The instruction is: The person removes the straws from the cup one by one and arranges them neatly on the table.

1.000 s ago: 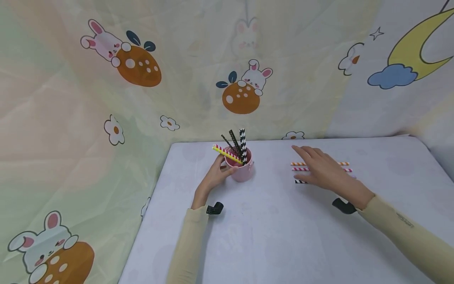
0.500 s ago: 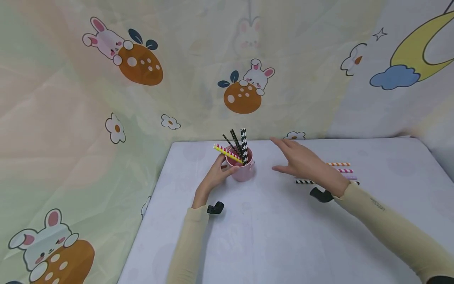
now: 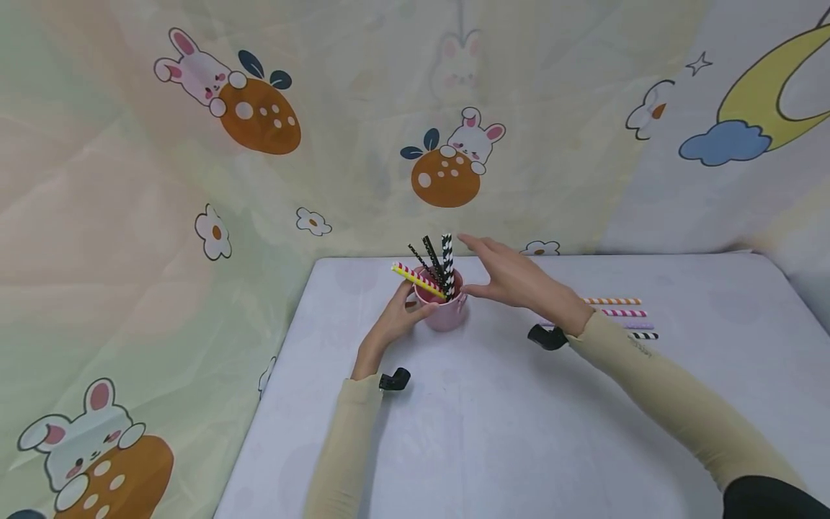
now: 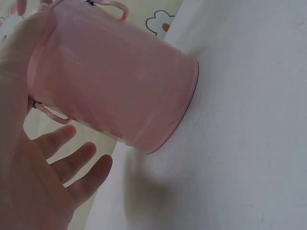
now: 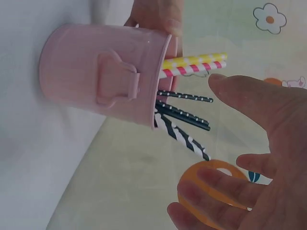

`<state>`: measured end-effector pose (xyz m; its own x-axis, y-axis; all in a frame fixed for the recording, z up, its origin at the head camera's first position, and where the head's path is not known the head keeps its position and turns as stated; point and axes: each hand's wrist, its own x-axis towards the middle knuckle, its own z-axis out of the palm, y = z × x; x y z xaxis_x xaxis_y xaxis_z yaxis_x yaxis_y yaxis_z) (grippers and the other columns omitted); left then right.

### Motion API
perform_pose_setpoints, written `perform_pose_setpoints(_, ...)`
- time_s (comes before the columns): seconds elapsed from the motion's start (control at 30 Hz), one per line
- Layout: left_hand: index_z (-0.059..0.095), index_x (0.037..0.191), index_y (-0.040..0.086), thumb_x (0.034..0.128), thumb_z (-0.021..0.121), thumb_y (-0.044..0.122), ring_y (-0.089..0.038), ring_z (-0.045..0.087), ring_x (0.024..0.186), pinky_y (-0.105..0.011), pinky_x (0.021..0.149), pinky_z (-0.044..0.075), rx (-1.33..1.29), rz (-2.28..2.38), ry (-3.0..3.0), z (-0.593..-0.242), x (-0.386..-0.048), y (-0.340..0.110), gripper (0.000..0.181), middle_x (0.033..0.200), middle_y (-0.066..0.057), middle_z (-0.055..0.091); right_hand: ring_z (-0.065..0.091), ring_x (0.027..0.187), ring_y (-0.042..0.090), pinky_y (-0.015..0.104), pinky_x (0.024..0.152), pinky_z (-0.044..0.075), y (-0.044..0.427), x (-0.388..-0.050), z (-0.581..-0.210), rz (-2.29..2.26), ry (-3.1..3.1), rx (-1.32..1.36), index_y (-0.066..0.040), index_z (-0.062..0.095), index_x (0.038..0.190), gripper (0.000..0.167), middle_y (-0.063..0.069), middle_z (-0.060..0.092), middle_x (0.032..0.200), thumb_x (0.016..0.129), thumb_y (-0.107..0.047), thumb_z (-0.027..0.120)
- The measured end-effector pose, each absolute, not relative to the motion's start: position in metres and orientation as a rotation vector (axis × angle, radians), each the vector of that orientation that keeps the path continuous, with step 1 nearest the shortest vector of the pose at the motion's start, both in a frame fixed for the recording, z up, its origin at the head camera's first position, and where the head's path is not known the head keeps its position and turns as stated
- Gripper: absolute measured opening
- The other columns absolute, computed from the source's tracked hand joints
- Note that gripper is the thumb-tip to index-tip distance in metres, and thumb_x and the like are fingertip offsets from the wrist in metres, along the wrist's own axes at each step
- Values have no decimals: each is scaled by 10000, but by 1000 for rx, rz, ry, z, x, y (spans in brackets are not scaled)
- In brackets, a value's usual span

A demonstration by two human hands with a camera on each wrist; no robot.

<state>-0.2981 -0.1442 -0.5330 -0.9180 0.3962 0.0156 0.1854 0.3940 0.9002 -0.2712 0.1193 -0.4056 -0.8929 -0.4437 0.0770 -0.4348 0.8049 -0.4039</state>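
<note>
A pink metal bucket (image 3: 444, 317) with small side handles stands upright on the table. Paper straws lean in it: a yellow one (image 5: 192, 61) with dots, a red-and-white striped one (image 5: 192, 70), thin black dotted ones (image 5: 184, 116) and a black-and-white striped one (image 5: 180, 135). My left hand (image 3: 391, 321) holds the bucket at its left, thumb against the rim; three fingers (image 4: 79, 165) stay spread off the wall in the left wrist view. Right of the straws' tops, my right hand (image 3: 515, 277) hovers with fingers extended and nothing held.
Several more straws lie side by side on the table to the right: an orange-striped one (image 3: 612, 301), a pink-striped one (image 3: 625, 313), a purple one (image 3: 638, 326) and a black-striped one (image 3: 645, 336). A patterned cloth (image 3: 363, 187) hangs behind the table's back edge.
My right hand has moved left from over the straws on the table to the right side of the bucket. My left hand and the bucket have stayed in place.
</note>
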Motion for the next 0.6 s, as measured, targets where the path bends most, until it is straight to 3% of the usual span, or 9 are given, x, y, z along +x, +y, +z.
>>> perform_pose_setpoints(0.27,229,1578,378,917,697,487,-286,327,1495,-493,1170,406,507,1530,2452,-532,-299,-144,817,1637,44,280,529,1334,371,539,1038,519,94,-281,-401,-588,2944,-778,-147,322,1569,851,207,461,1511,891,-419,756)
perform_pose_setpoints(0.43,217,1580,383,946,684,419,-269,324,1498,-488,1184,389,503,1544,2434,-532,-298,-144,789,1641,64,269,671,1068,297,455,901,600,79,-287,-402,-577,2905,-835,-120,417,1517,739,190,576,1381,907,-379,746)
perform_pose_setpoints(0.6,213,1578,395,943,683,431,-273,316,1500,-498,1184,387,506,1556,2423,-533,-298,-145,791,1648,79,250,646,1166,275,434,950,586,64,-297,-408,-526,2878,-862,-104,530,1436,598,137,614,1367,929,-352,725)
